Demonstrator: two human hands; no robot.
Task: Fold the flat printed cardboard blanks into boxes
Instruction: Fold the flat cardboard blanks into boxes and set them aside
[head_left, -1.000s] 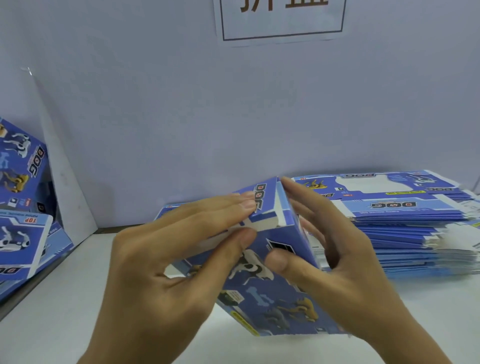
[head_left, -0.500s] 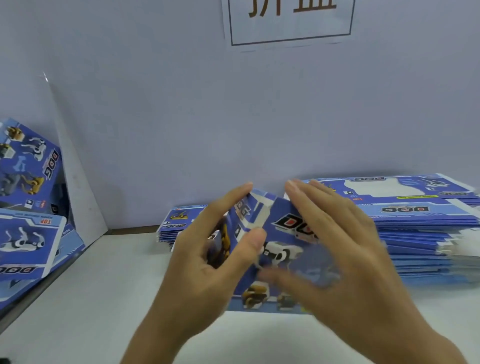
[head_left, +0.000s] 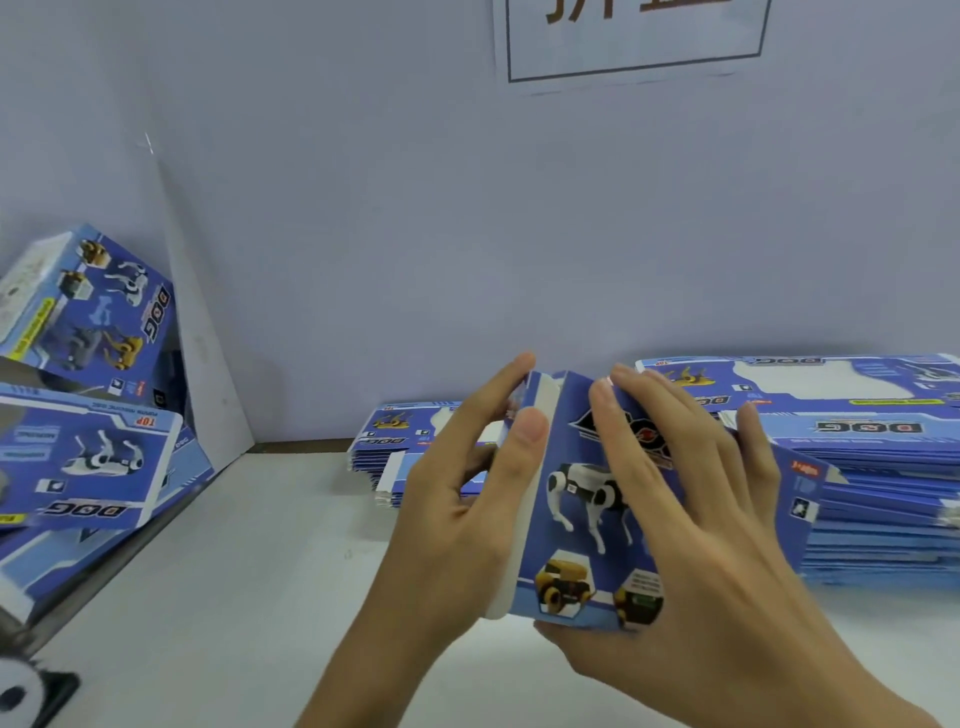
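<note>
A blue printed cardboard box (head_left: 576, 525), partly folded and showing a white robot dog picture, stands upright between both hands above the white table (head_left: 249, 582). My left hand (head_left: 467, 519) grips its left edge, thumb on the white flap and fingers behind. My right hand (head_left: 691, 519) lies over the front face with spread fingers, thumb under the bottom edge. Behind them, stacks of flat blanks (head_left: 857, 467) lie against the wall.
Folded boxes (head_left: 88, 317) are piled at the left, one leaning high and another (head_left: 83, 462) lying flat below it. A lower stack of blanks (head_left: 395, 447) sits behind my left hand. A paper sign (head_left: 634, 36) hangs on the wall.
The box has been turned upright so its robot dog face now points toward me. Both hands shifted their hold, the right one spreading over the front. The view drifted left.
</note>
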